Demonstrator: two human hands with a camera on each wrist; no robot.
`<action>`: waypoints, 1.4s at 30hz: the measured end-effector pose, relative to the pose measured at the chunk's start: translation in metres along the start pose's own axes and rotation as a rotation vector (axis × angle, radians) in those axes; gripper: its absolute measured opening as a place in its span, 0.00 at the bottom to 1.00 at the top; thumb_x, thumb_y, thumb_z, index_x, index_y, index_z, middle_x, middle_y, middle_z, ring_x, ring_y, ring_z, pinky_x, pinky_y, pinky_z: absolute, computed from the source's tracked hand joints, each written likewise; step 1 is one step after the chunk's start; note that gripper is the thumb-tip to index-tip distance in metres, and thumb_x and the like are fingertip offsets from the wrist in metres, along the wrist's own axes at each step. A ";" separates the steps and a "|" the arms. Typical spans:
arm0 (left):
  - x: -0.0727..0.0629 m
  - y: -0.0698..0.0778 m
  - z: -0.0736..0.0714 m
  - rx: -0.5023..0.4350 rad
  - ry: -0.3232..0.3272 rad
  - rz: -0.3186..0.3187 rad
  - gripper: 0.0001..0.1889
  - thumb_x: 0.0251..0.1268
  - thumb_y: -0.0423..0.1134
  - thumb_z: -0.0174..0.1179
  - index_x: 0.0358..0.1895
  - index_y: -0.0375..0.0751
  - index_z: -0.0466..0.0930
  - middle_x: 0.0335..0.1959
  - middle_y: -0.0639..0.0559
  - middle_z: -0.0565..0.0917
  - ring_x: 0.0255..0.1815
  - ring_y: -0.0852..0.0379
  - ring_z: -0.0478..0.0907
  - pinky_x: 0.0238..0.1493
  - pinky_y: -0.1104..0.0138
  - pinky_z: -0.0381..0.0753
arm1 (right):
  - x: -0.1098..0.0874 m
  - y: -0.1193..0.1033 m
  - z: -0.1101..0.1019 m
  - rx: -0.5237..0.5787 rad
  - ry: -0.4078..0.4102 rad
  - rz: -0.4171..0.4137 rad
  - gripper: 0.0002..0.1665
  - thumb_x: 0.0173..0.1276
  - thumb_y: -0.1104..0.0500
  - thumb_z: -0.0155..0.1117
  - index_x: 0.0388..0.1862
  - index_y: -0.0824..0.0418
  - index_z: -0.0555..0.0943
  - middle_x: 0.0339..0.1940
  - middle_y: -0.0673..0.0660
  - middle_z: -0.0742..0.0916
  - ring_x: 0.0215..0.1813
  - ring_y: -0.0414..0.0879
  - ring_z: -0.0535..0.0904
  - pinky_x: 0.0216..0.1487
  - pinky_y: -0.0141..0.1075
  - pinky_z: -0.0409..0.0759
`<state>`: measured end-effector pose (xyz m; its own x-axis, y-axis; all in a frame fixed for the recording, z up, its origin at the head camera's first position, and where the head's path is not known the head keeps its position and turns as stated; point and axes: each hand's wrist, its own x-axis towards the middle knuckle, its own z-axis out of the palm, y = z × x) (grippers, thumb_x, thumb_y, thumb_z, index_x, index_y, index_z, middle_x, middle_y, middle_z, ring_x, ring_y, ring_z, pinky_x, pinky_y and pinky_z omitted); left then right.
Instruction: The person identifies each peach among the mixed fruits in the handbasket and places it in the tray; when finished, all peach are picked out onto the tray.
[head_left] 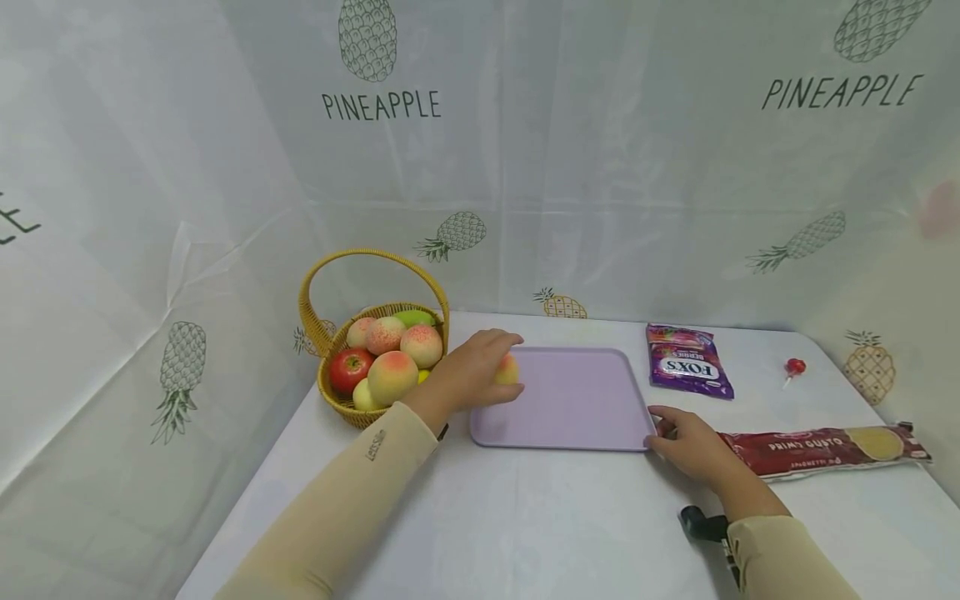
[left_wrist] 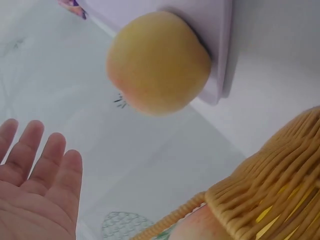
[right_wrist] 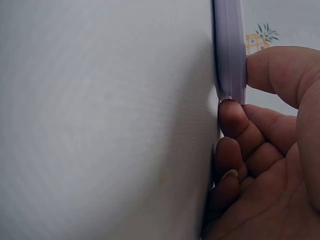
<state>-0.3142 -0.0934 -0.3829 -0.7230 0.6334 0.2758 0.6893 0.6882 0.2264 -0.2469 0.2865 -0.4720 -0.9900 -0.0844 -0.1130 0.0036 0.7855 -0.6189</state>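
I read the left hand (head_left: pixel 472 371) as spread wide, fingers straight, with the peach (left_wrist: pixel 160 62) just beside it, at that hand's end of the tray (head_left: pixel 570 400). I see the right hand (head_left: pixel 686 442) pinching the tray's corner, the spaghetti packet (head_left: pixel 825 450) just to its right.

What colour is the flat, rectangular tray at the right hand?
The flat, rectangular tray is plain pale lilac; the head view shows it best.
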 end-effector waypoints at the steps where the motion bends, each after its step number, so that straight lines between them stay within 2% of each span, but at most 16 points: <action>1: -0.001 0.001 -0.001 0.006 0.001 0.001 0.36 0.64 0.57 0.66 0.73 0.47 0.68 0.71 0.51 0.73 0.74 0.53 0.68 0.74 0.60 0.70 | 0.000 0.000 0.000 0.002 0.002 0.001 0.40 0.69 0.55 0.70 0.74 0.69 0.68 0.42 0.58 0.81 0.44 0.50 0.76 0.40 0.38 0.77; 10: -0.011 0.008 -0.011 0.045 0.029 0.019 0.36 0.65 0.59 0.65 0.73 0.51 0.68 0.72 0.54 0.72 0.75 0.56 0.66 0.70 0.60 0.75 | 0.000 0.000 0.000 0.002 0.003 -0.007 0.40 0.69 0.55 0.70 0.74 0.70 0.68 0.42 0.58 0.82 0.43 0.50 0.76 0.40 0.38 0.77; 25: -0.026 0.011 -0.022 0.066 0.177 0.082 0.34 0.61 0.54 0.70 0.70 0.48 0.72 0.68 0.53 0.76 0.71 0.54 0.71 0.67 0.58 0.78 | 0.000 0.000 0.000 0.001 0.000 -0.003 0.40 0.68 0.55 0.70 0.74 0.69 0.68 0.42 0.57 0.82 0.43 0.50 0.76 0.40 0.38 0.78; 32: -0.032 0.004 -0.023 0.071 0.219 0.069 0.36 0.59 0.56 0.72 0.69 0.49 0.72 0.67 0.54 0.77 0.70 0.55 0.72 0.63 0.59 0.81 | 0.000 -0.001 -0.001 0.005 -0.003 0.004 0.40 0.68 0.55 0.70 0.74 0.69 0.68 0.42 0.58 0.81 0.43 0.50 0.76 0.40 0.37 0.77; 36: -0.036 0.001 -0.025 0.066 0.221 0.053 0.37 0.59 0.58 0.72 0.69 0.48 0.72 0.68 0.54 0.76 0.70 0.55 0.72 0.66 0.58 0.80 | -0.001 -0.002 -0.001 0.003 -0.001 0.008 0.40 0.68 0.55 0.71 0.74 0.69 0.69 0.42 0.58 0.81 0.43 0.50 0.76 0.40 0.38 0.77; 42: -0.042 -0.007 -0.025 0.061 0.222 0.021 0.37 0.58 0.54 0.73 0.70 0.47 0.72 0.69 0.54 0.74 0.72 0.54 0.70 0.70 0.58 0.76 | 0.000 -0.001 -0.001 -0.002 0.002 0.000 0.40 0.68 0.55 0.71 0.74 0.69 0.69 0.42 0.58 0.82 0.43 0.50 0.76 0.40 0.37 0.78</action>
<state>-0.2876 -0.1332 -0.3724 -0.6760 0.5590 0.4801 0.6951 0.7001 0.1634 -0.2467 0.2866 -0.4709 -0.9902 -0.0837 -0.1114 0.0029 0.7865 -0.6175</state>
